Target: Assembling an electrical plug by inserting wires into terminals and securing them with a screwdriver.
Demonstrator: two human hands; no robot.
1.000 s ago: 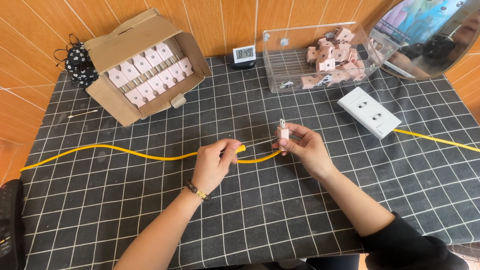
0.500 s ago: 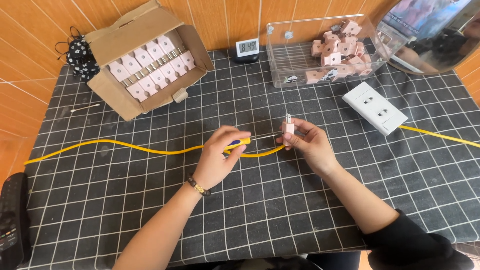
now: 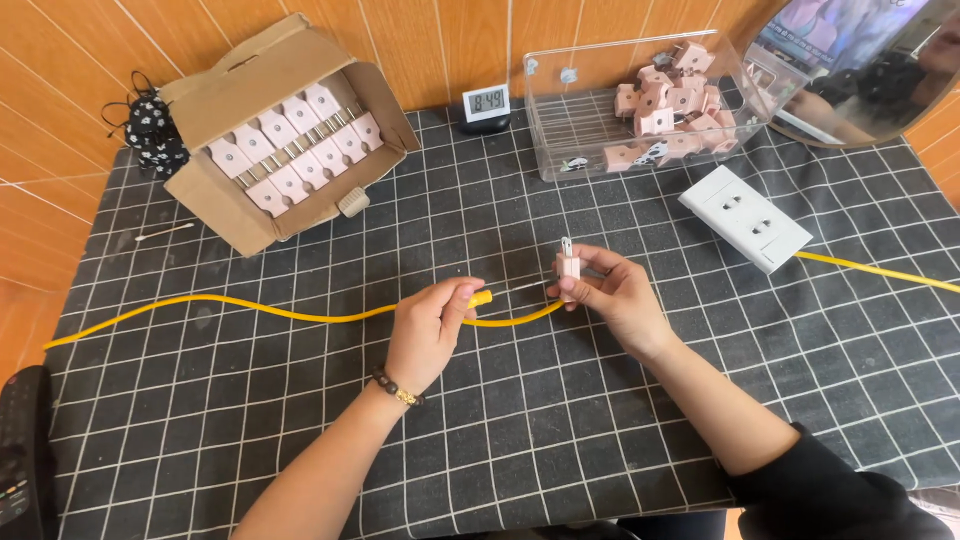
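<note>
The left hand (image 3: 428, 330) pinches the end of a yellow cable (image 3: 250, 308), fingers closed around it near the tip. The right hand (image 3: 612, 292) holds a small pink plug (image 3: 568, 268) with its metal pins up, fingers wrapped around it. Both sit just above the middle of the desk (image 3: 560, 440), which wears a black cloth with white squares. The cable tip and the plug are near each other but not touching.

To do this well, it looks best to keep the plug still, hold the cable close to its tip so it does not wobble, and bring the two together slowly and straight.

At the back left is an open brown cardboard box (image 3: 285, 130) with rows of pale pink plugs. At the back right is a clear plastic bin (image 3: 640, 100) with loose pink plugs piled inside. Between them stands a small clock (image 3: 487, 103). A white socket block (image 3: 745, 217) lies to the right.
</note>
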